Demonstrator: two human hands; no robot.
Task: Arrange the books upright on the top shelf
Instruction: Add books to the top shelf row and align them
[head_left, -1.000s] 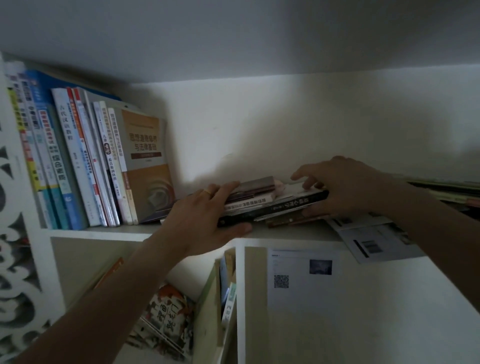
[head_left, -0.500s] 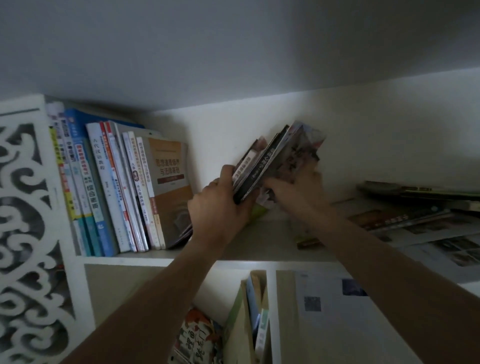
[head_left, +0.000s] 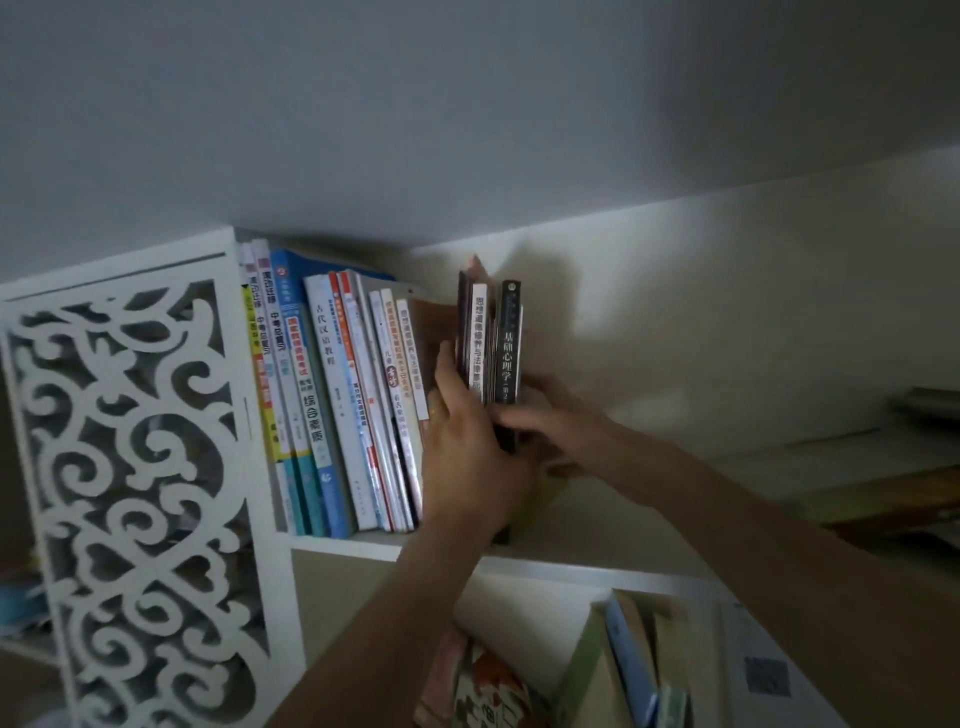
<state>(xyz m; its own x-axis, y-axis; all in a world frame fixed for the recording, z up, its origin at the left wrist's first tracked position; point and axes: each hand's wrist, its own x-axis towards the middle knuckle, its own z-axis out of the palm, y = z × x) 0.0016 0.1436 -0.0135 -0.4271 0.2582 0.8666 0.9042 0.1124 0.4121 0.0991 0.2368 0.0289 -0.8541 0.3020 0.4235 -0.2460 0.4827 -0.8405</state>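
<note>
A small stack of books (head_left: 491, 343), with a white spine and a black spine facing me, stands upright on the top shelf (head_left: 613, 525). My left hand (head_left: 467, 457) presses against its left side and front. My right hand (head_left: 556, 421) holds its right side, low down. Both hands clamp the stack between them. A row of upright books (head_left: 337, 400) fills the shelf's left end, just left of the stack. The stack's lower part is hidden behind my left hand.
A white carved side panel (head_left: 130, 467) closes the shelf's left end. Flat books and papers (head_left: 914, 457) lie on the shelf at the far right. Below, a lower compartment holds leaning books (head_left: 623, 670) and a sheet with a QR code (head_left: 766, 675).
The stack lay flat on the shelf a second ago. Both hands lifted it, tilted it, and now it stands upright beside the row at the left. My view has shifted rightward and up.
</note>
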